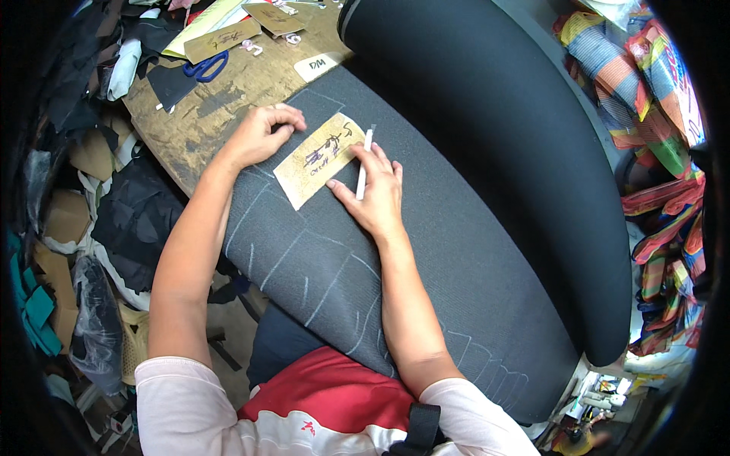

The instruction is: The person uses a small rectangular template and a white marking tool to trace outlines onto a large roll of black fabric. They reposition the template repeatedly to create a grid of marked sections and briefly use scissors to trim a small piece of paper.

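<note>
A tan card template with handwriting lies flat on dark grey fabric marked with pale outlines. My right hand rests at the card's right edge, thumb and a fingertip against it. A slim white marking pen is held in that hand, its clear end pointing away from me. Beyond the card's left edge, my left hand hovers over or rests on the fabric. Its fingers are loosely curled, the thumb a little apart from them, with nothing visible between.
A thick roll of the dark fabric lies across the right. On the worn wooden table are blue-handled scissors, more tan cards and a pale label. Dark scraps pile at left; striped bundles stand at far right.
</note>
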### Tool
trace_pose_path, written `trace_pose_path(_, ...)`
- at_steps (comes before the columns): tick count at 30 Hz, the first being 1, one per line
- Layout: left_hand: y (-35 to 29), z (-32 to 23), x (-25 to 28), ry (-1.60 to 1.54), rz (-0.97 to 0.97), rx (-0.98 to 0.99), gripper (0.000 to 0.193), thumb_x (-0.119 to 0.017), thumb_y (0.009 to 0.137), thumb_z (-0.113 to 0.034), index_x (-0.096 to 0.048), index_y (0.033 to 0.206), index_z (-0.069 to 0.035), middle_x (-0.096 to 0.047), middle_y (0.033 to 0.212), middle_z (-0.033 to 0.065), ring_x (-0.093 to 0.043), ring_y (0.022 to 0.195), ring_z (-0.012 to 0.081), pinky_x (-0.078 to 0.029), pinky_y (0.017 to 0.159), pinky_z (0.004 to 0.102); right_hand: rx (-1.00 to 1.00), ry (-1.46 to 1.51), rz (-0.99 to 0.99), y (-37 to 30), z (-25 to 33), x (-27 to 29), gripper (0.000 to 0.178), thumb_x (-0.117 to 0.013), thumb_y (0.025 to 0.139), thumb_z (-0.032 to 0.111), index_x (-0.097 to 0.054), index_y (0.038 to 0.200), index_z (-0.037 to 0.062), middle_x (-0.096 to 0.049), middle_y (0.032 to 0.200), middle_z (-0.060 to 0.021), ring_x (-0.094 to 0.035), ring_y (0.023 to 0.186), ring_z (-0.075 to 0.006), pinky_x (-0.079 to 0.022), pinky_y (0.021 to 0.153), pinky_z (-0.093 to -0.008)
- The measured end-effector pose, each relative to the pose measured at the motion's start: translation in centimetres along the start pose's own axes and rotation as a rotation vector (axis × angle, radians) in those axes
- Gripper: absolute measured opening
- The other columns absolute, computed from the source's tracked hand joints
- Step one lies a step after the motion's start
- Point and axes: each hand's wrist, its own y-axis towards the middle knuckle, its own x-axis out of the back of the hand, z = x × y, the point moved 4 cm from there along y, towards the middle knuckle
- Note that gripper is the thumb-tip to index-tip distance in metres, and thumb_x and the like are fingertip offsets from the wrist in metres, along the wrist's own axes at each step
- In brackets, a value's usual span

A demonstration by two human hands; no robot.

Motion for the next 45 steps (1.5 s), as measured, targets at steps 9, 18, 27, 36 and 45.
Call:
trace_pose_path(9,-1.0,-1.7,-2.9,0.652,0.142,0.077,0.078,-0.071,0.058,-0.067,-0.053,0.129,-0.038,-0.025,0.150,0.0160,-0.011,0.142,0.0336,-0.002,0.104,0.0707,-0.077,-0.036,0.080,0.7,0.3,-0.9,0.066,-0.072,0.075,0.042,-0.051,0.126,0.0060,-0.054,0.128,-0.0185,-0.036,0.133,-0.0330,-0.019,0.106,-0.0599)
trace_pose_path(18,-0.6,-2.1,-2.8,0.584,0.187,0.137,0.075,-0.079,0.056,-0.053,-0.057,0.125,-0.037,-0.023,0.151,0.0148,-0.009,0.142,0.0339,0.000,0.103,0.0722,-0.220,0.345,-0.316,3.5,-1.4,-0.2,0.025,-0.061,0.088,0.023,-0.068,0.101,0.0022,-0.070,0.084,-0.0144,-0.067,0.074,-0.0190,-0.051,0.068,-0.0302)
trace_pose_path(27,-0.4,-2.4,-2.6,0.595,0.200,0.153,0.074,-0.080,0.054,-0.053,-0.058,0.123,-0.038,-0.024,0.151,0.0137,-0.011,0.142,0.0318,-0.001,0.103,0.0718,-0.190,0.339,-0.194,8.5,-2.4,-1.8,0.020,-0.066,0.081,0.020,-0.071,0.086,0.0014,-0.068,0.070,-0.0148,-0.067,0.065,-0.0208,-0.051,0.063,-0.0315)
trace_pose_path(36,0.2,-3.5,-2.5,0.602,0.223,0.231,0.076,-0.084,0.050,-0.047,-0.061,0.121,-0.035,-0.026,0.150,0.0135,-0.013,0.142,0.0333,-0.005,0.103,0.0727,-0.272,0.137,-0.104,6.3,-4.0,2.2,0.016,-0.060,0.073,0.014,-0.067,0.074,-0.0008,-0.064,0.060,-0.0097,-0.063,0.057,-0.0154,-0.049,0.058,-0.0304)
trace_pose_path(45,2.1,-6.1,-2.8,0.805,0.267,0.248,0.073,-0.088,0.044,-0.039,-0.067,0.113,-0.028,-0.034,0.146,0.0151,-0.023,0.139,0.0339,-0.014,0.097,0.0771,0.030,-0.275,0.080,0.7,5.4,0.3,0.016,-0.061,0.072,0.015,-0.063,0.071,-0.0011,-0.063,0.069,-0.0213,-0.065,0.067,-0.0348,-0.053,0.067,-0.0427)
